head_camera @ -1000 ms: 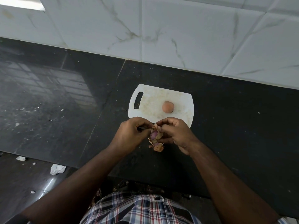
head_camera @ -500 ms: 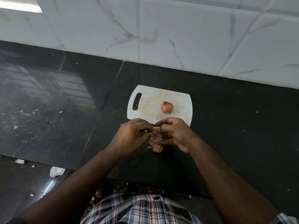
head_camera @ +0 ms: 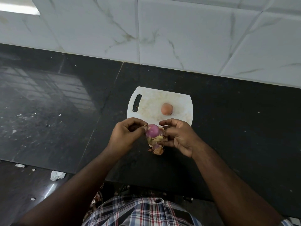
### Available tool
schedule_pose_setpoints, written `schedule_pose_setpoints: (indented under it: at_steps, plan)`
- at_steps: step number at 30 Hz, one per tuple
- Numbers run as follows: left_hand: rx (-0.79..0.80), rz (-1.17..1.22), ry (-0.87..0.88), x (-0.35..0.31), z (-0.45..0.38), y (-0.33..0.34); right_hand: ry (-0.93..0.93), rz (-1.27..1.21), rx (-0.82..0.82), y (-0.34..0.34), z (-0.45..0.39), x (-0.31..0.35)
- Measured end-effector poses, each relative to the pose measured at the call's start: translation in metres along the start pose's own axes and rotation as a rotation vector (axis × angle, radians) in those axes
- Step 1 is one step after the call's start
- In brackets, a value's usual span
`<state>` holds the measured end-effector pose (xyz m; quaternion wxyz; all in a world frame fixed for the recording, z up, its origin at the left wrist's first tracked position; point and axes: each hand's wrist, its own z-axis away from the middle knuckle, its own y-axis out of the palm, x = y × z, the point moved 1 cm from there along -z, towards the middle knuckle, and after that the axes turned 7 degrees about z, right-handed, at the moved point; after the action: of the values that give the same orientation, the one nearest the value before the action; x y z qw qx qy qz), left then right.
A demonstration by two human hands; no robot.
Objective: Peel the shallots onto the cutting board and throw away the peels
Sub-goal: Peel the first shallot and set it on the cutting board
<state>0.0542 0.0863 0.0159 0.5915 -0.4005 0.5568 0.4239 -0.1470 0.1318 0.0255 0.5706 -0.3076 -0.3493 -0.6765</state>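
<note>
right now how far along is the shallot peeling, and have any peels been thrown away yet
Done: nothing fully. In hand: the left hand and right hand hold a half-peeled shallot just in front of the cutting board, purple flesh bared on top, loose skins hanging below. Left: the second shallot on the board looks unpeeled, and the skins still need binning. No bin is in view.

- A white cutting board (head_camera: pixel 151 101) lies on a black counter (head_camera: pixel 236 121) below a marbled tile wall (head_camera: pixel 179 30).
- One unpeeled shallot (head_camera: pixel 166 108) sits on the board.
- The left hand (head_camera: pixel 125 134) pinches the skin of a half-peeled purple shallot (head_camera: pixel 152 130); the right hand (head_camera: pixel 179 136) grips it from the other side.
- Loose peels (head_camera: pixel 157 150) hang below the hands.
- A plaid shirt (head_camera: pixel 140 212) shows at the bottom.
</note>
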Motion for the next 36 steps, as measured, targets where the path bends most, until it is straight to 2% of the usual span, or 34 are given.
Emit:
schedule_pose_setpoints:
  at_steps: [9, 15, 22, 25, 27, 30, 32, 34, 36]
  plan:
    - [-0.095, 0.565, -0.279, 0.003, -0.001, 0.003, -0.032, -0.039, -0.008, -0.001, -0.003, -0.006]
    - [-0.179, 0.691, -0.371, 0.005, -0.003, 0.001, -0.083, 0.016, -0.070, -0.002, -0.003, -0.010]
    - [-0.231, 0.664, -0.386, 0.008, -0.006, -0.009, -0.161, 0.356, -0.172, 0.000, -0.001, -0.018]
    - [-0.246, 0.640, -0.392, 0.006, -0.005, -0.008, -0.191, 0.699, -0.151, 0.002, 0.001, -0.018]
    - [-0.248, 0.611, -0.392, 0.002, -0.003, -0.005, -0.239, 0.853, -0.211, 0.000, 0.004, -0.009]
    - [-0.223, 0.563, -0.378, -0.003, -0.001, 0.000, -0.356, 0.764, -0.261, 0.001, 0.013, 0.005]
    - [-0.181, 0.514, -0.367, -0.005, -0.001, 0.002, -0.446, 0.712, -0.207, 0.011, 0.018, 0.010]
    - [-0.145, 0.475, -0.350, -0.006, -0.002, 0.004, -0.516, 0.763, -0.167, 0.022, 0.020, 0.010]
    - [-0.135, 0.428, -0.338, -0.007, -0.003, 0.004, -0.559, 0.850, -0.204, 0.026, 0.019, 0.011]
